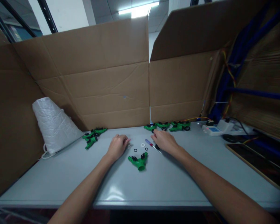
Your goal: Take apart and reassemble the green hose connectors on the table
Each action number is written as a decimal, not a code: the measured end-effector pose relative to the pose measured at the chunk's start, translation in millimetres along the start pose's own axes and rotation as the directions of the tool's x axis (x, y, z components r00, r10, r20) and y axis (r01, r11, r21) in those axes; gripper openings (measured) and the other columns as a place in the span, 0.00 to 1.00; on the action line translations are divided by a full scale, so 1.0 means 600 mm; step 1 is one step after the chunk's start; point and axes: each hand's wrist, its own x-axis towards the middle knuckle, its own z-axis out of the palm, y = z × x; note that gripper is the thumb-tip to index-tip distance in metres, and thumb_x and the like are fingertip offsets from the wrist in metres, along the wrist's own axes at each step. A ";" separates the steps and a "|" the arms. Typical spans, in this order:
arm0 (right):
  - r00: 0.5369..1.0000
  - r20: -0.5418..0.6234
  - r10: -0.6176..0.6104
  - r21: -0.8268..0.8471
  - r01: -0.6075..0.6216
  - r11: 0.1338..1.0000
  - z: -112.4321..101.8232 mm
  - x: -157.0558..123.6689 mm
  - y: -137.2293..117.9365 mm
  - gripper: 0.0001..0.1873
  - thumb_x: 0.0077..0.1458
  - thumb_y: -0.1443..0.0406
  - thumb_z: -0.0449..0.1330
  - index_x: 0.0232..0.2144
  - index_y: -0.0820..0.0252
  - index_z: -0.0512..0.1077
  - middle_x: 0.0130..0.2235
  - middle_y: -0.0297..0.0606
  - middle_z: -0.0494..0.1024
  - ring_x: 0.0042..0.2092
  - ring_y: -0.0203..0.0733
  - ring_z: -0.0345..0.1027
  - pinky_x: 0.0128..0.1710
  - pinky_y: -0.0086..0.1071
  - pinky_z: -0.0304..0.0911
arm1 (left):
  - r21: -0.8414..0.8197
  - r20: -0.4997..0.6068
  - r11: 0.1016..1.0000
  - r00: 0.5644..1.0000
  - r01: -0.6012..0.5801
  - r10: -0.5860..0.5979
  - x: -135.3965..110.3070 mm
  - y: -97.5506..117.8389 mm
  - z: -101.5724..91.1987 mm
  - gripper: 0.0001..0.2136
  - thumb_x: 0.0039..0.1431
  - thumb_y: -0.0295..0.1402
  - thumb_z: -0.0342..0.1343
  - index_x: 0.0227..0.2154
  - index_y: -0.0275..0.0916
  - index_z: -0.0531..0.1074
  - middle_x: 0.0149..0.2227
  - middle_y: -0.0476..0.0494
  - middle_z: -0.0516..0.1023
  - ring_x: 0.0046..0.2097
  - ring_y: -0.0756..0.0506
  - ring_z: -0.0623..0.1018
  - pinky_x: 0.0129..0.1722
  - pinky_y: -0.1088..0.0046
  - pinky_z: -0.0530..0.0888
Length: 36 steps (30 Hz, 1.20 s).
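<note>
My left hand (118, 146) rests on the grey table (60, 174) with fingers curled, fingertips beside a small white ring (129, 146). My right hand (164, 141) lies palm down with fingers loosely bent over the tip end of a small red-handled screwdriver (149, 143). Between the hands lie a white ring (142, 145) and two black O-rings (135, 150). A green Y-shaped hose connector (139, 161) with black knobs lies just in front of them, touched by neither hand.
Several green connectors (92, 137) lie at the back left, and a row of them (169, 126) at the back centre. A white woven sack (54, 124) leans at left. Cardboard walls (107, 81) surround the table. A white device (216, 129), cables and a dark tray (259, 161) occupy the right.
</note>
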 end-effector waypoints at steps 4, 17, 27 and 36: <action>1.000 0.006 -0.002 0.003 0.002 1.000 0.005 0.001 -0.001 0.18 0.73 0.56 0.50 0.48 0.59 0.75 0.45 0.52 0.83 0.48 0.56 0.78 0.42 0.38 0.63 | -0.142 0.055 0.986 0.994 -0.090 0.099 -0.009 0.044 -0.022 0.18 0.70 0.49 0.54 0.35 0.41 0.78 0.33 0.42 0.80 0.40 0.39 0.73 0.44 0.64 0.67; 0.920 -0.170 -0.353 0.047 0.365 0.930 0.015 -0.004 -0.018 0.09 0.73 0.63 0.54 0.44 0.58 0.73 0.46 0.42 0.79 0.49 0.48 0.69 0.48 0.36 0.56 | -0.237 0.270 0.923 0.892 -0.303 0.362 -0.031 0.107 -0.043 0.24 0.52 0.59 0.67 0.33 0.41 0.77 0.36 0.41 0.79 0.43 0.38 0.72 0.46 0.62 0.64; 0.862 -0.138 -0.487 0.062 0.499 0.865 0.027 -0.009 -0.011 0.12 0.72 0.60 0.55 0.51 0.51 0.76 0.50 0.41 0.75 0.52 0.50 0.62 0.50 0.40 0.52 | -0.301 0.144 0.943 0.970 -0.145 0.195 -0.032 0.097 -0.032 0.19 0.55 0.51 0.67 0.34 0.41 0.73 0.36 0.44 0.77 0.44 0.39 0.72 0.50 0.62 0.66; 0.824 -0.113 -0.555 0.020 0.560 0.828 0.045 -0.015 -0.026 0.10 0.71 0.59 0.58 0.50 0.47 0.78 0.49 0.39 0.77 0.53 0.53 0.60 0.50 0.43 0.51 | -0.850 0.053 0.502 0.974 0.158 -0.218 0.000 0.073 -0.014 0.26 0.63 0.61 0.55 0.37 0.37 0.69 0.31 0.46 0.72 0.32 0.48 0.71 0.35 0.71 0.70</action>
